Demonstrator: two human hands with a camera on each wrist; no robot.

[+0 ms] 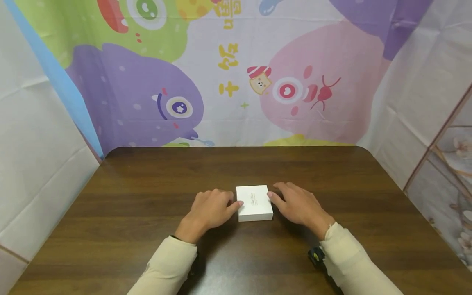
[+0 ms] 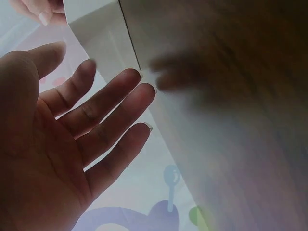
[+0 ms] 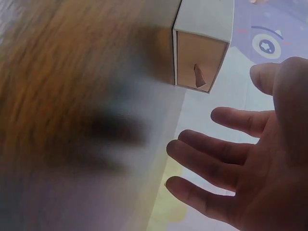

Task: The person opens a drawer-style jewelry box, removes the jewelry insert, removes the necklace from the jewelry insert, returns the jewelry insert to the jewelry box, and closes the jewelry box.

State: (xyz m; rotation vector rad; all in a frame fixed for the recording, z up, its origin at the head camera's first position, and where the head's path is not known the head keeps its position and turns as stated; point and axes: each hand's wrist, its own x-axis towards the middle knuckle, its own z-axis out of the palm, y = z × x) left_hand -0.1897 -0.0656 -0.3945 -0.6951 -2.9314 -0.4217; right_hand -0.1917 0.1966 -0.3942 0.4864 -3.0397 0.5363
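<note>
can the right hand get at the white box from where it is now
Probably yes: the right hand lies on the table right beside the white box, thumb at its edge, nothing between them.

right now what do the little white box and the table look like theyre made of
The box looks like matte white cardboard: crisp folded edges, and a separate sleeve edge in the right wrist view. The table looks like dark wood or wood-look laminate: streaky grain, slight sheen.

You can't read the faint print on the white box, and both wrist views blur the table.
</note>
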